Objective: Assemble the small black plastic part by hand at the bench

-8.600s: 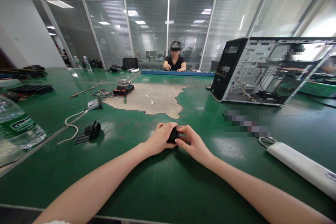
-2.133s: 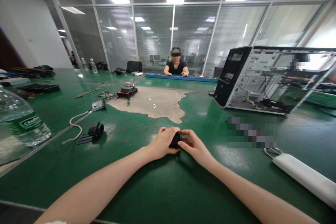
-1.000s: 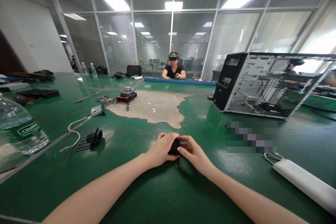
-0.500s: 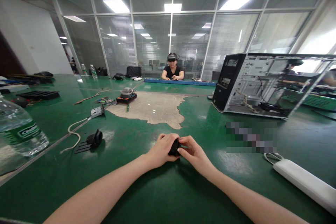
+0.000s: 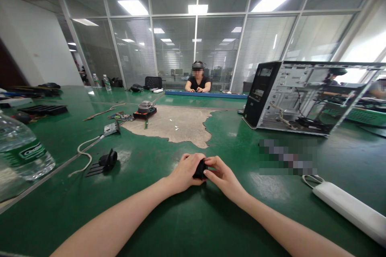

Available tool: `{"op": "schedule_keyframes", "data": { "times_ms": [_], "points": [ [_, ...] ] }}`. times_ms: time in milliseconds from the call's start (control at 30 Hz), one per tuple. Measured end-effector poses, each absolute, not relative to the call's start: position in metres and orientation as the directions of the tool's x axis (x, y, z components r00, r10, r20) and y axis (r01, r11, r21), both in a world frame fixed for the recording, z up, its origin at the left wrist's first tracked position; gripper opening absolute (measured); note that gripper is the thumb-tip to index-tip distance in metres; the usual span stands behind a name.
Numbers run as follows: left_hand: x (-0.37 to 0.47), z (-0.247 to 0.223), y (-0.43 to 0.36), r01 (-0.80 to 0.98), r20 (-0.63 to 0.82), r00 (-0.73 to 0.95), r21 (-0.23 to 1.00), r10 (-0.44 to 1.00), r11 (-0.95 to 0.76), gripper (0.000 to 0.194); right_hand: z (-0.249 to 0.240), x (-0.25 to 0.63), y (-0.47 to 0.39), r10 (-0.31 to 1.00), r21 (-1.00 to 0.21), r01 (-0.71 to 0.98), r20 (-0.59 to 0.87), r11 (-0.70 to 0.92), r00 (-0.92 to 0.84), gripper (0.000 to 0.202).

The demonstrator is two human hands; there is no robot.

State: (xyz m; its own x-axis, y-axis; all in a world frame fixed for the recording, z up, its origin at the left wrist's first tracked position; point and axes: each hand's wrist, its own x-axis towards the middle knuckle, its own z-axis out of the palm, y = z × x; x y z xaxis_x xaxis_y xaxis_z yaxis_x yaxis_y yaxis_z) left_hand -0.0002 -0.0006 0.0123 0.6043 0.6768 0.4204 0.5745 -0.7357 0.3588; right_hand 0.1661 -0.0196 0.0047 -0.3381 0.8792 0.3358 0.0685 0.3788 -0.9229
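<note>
A small black part (image 5: 199, 170) is between my hands, just above or on the green table (image 5: 193, 217); its kind is mostly hidden by my fingers. My left hand (image 5: 184, 172) wraps around it from the left, fingers over the top and thumb below. From the right, my right hand (image 5: 221, 176) pinches its edge between thumb and fingertips. To the left of my hands lies a black plastic piece with a round end and long prongs (image 5: 106, 162).
Left stand a water bottle (image 5: 25, 148) and a metal bracket (image 5: 111, 128) with a pale cord. Ahead sits a cooler-like part (image 5: 146, 109). An open computer case (image 5: 265, 96) and white power strip (image 5: 346, 204) are right. A person (image 5: 198, 82) sits across the table.
Hardly anything differs. Both hands keep their hold on the black part, and the view has shifted very slightly.
</note>
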Motion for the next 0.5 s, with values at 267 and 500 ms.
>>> {"op": "schedule_keyframes", "data": {
  "times_ms": [267,500],
  "points": [
    [-0.0001,0.0095,0.0017,0.565,0.433,0.608,0.353,0.665,-0.746,0.057,0.0053,0.1663,-0.0187,0.912,-0.953,0.093,0.243,0.288,-0.331,0.024],
    [0.0004,0.0100,0.0016,0.565,0.423,0.615,0.353,0.666,-0.746,0.059,0.0049,0.1668,-0.0196,0.880,-0.925,0.067,0.332,0.375,-0.341,0.017]
  ]
}}
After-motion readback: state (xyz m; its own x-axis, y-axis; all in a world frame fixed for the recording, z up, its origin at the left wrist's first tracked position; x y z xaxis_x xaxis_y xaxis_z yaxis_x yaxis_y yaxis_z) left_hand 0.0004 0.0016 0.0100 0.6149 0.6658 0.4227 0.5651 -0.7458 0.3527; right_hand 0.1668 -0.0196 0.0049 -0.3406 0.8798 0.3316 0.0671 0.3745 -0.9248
